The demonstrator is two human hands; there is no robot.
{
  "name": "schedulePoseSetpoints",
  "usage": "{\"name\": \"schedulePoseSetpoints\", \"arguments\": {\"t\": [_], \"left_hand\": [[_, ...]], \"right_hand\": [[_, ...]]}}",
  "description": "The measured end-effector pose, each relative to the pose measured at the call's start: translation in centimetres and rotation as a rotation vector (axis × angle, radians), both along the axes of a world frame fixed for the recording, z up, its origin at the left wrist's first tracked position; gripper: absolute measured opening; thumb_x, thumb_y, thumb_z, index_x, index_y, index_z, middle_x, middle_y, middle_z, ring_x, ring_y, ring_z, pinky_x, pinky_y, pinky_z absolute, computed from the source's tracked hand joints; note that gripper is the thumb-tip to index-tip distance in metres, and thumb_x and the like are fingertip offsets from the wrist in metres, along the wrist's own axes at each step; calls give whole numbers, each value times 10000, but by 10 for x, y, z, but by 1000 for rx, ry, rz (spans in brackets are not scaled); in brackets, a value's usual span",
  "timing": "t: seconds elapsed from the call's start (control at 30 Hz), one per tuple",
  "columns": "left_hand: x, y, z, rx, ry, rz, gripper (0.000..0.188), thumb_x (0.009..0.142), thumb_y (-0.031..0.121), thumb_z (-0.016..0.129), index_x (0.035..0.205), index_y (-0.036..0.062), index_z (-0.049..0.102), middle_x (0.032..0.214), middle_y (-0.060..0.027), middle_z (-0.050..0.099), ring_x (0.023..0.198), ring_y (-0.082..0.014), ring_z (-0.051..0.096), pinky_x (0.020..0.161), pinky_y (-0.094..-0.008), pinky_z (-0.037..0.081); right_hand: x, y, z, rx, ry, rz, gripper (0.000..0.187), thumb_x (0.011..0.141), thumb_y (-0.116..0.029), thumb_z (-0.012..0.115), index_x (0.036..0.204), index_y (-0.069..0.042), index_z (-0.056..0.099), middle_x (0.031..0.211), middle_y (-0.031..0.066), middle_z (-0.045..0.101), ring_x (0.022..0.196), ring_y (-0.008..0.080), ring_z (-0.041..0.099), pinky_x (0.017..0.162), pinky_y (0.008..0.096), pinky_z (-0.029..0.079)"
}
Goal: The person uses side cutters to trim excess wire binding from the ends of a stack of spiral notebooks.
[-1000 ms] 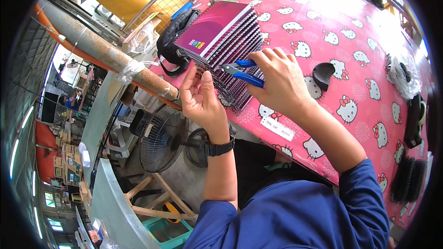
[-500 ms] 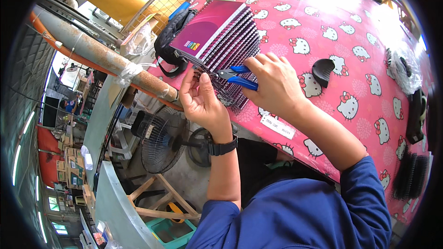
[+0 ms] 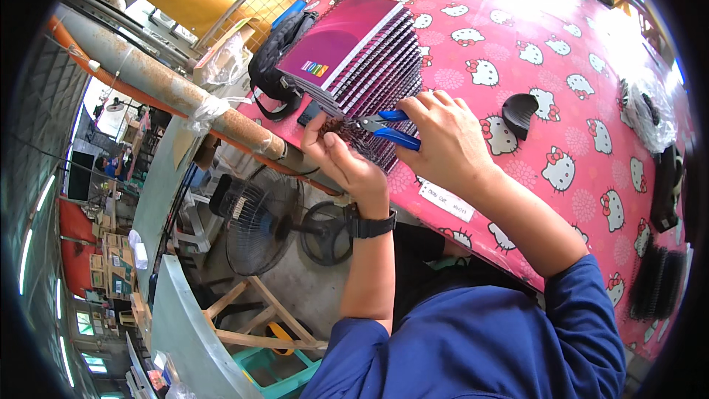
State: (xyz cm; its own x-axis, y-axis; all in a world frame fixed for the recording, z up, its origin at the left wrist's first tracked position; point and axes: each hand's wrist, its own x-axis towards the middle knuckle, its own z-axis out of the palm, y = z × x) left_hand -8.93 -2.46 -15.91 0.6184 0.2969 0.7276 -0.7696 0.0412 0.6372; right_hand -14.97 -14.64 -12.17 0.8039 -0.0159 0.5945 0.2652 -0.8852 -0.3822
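Sitting near the edge of the pink tabletop (image 3: 449, 53), a stack of purple notebooks (image 3: 343, 33) is bound with dark coils (image 3: 394, 74). Blue-handled cutters (image 3: 399, 138) are held in the wrapped grip of the right hand (image 3: 452, 137), with the tips by the coils. The grip of the left hand (image 3: 353, 170) is half curled beside the stack; whether anything is held cannot be told.

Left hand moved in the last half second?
Yes: the left hand has shifted right in the view, away from the fan.
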Motion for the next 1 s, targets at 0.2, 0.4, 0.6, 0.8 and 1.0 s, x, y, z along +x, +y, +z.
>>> {"name": "schedulePoseSetpoints", "arguments": {"t": [0.2, 0.4, 0.6, 0.8, 1.0], "left_hand": [[6, 2, -7, 292, 6, 239, 285, 1024, 264, 365, 973, -12, 417, 889, -104, 455, 749, -176, 449, 660, -312, 391], [14, 4, -8, 289, -56, 296, 291, 1027, 259, 346, 930, -6, 417, 836, -103, 456, 724, -186, 447, 658, -336, 397], [14, 0, -8, 294, -79, 354, 290, 1029, 255, 336, 910, 1, 408, 816, -93, 448, 690, -184, 429, 646, -340, 389], [14, 0, -6, 291, -99, 340, 274, 1032, 236, 332, 912, 2, 409, 807, -85, 441, 678, -172, 422, 631, -325, 385], [15, 3, -8, 276, -94, 342, 278, 1026, 242, 354, 921, -5, 425, 809, -97, 456, 670, -190, 439, 620, -331, 389]], "right_hand": [[1, 0, 6, 93, 204, 41, 305, 694, -246, 708, 863, -36, 565, 852, 131, 614, 868, 309, 600, 775, 425, 477], [-4, -5, 0, 75, 208, 4, 376, 674, -203, 705, 1005, -61, 596, 948, 113, 620, 939, 299, 585, 780, 415, 459], [0, 2, -8, 44, 142, 30, 348, 674, -196, 699, 979, -62, 596, 901, 106, 608, 906, 294, 589, 775, 404, 456], [-4, -11, -13, 85, 141, 14, 320, 675, -201, 695, 946, -59, 600, 878, 105, 615, 866, 301, 598, 753, 412, 465], [5, 0, -19, -23, -140, -18, 265, 668, -177, 686, 887, -49, 610, 807, 119, 617, 805, 319, 604, 702, 430, 473]]}}
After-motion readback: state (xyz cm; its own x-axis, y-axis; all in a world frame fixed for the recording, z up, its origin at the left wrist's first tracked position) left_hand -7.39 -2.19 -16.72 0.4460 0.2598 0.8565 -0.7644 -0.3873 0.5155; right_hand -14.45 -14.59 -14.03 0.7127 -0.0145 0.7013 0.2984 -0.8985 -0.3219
